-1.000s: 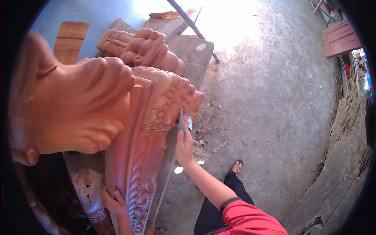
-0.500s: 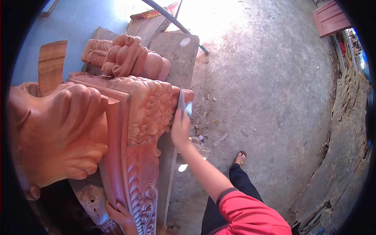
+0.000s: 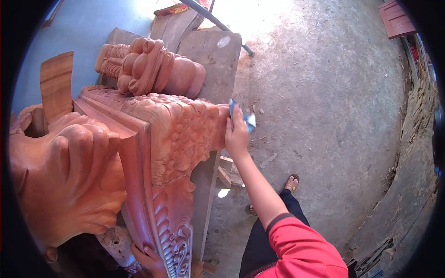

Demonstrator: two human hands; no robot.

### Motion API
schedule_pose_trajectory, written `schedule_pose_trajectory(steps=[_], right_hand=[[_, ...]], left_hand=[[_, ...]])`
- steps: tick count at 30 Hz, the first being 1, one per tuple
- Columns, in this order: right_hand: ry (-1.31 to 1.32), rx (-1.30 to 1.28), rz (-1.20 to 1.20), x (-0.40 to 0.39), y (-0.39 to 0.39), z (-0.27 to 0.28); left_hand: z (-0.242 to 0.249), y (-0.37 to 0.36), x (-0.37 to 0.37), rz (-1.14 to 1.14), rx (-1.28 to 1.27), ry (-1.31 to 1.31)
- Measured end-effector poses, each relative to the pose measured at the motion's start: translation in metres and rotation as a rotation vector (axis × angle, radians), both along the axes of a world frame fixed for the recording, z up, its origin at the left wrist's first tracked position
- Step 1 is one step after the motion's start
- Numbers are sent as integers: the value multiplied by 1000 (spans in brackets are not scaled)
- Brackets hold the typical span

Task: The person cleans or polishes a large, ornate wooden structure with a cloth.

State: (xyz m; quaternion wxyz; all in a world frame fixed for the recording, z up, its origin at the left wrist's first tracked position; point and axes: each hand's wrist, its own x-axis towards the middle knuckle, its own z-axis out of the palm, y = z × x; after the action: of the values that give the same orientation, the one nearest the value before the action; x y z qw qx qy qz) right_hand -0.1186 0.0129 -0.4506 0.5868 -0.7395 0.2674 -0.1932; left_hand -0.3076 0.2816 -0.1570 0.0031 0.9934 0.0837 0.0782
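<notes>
A long carved reddish-wood piece (image 3: 181, 139) lies along a grey plank bench, with clustered round carving at its far part and scrollwork nearer me. My right hand (image 3: 238, 134) is at its right end, fingers closed on a bluish-white sheet (image 3: 249, 122) that sticks out past the wood. What the sheet is made of I cannot tell. Low in the view, my left hand (image 3: 148, 259) rests on the moulded edge of the carved piece, its thumb over the edge and its other fingers partly hidden.
A second carved piece (image 3: 148, 67) lies behind on the bench board (image 3: 215, 60). A large carved wooden form (image 3: 69, 176) fills the left. A metal pole (image 3: 208, 17) slants across the top; rough timber (image 3: 398, 208) lies at right.
My right hand has moved to the right and slightly up with the sheet, out toward the wood's end. My left hand stays on the edge. The view has shifted a little.
</notes>
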Motion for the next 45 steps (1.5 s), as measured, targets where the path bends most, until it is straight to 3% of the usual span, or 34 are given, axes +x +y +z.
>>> schedule_pose_trajectory(steps=[4,8,15,18,22,25,28,29,34,36,39,40,43,45], right_hand=[[-10,-124,72,-3,13,3],[-31,-70,314,-52,45,7],[54,-156,110,0,21,22],[-59,19,194,-42,43,8],[-16,-32,277,-66,58,9],[-55,188,-16,-24,35,4],[-49,215,-75,-27,55,1],[-12,203,50,-46,64,5],[97,165,181,-69,66,-5],[42,684,-120,-42,53,-13],[108,773,-155,-30,46,-14],[106,768,-157,-36,47,-6],[80,391,-5,-62,65,9],[106,520,-87,-47,62,-12]], left_hand=[[-2,7,-2,-22,-23,-7],[-1,2,0,3,-12,18],[0,-4,-1,-45,2,-16],[-1,-6,0,-41,28,-27],[-1,-6,1,-41,49,-36],[-5,0,-1,-67,69,-86],[-4,-5,0,-58,71,-84],[-4,-5,1,-64,67,-86],[-5,4,-1,-72,97,-74],[-4,2,0,-69,90,-72],[-4,1,-2,-46,72,-57],[-3,0,-2,-29,73,-36],[0,-1,-2,-12,35,4],[0,-1,-3,-13,21,17]])
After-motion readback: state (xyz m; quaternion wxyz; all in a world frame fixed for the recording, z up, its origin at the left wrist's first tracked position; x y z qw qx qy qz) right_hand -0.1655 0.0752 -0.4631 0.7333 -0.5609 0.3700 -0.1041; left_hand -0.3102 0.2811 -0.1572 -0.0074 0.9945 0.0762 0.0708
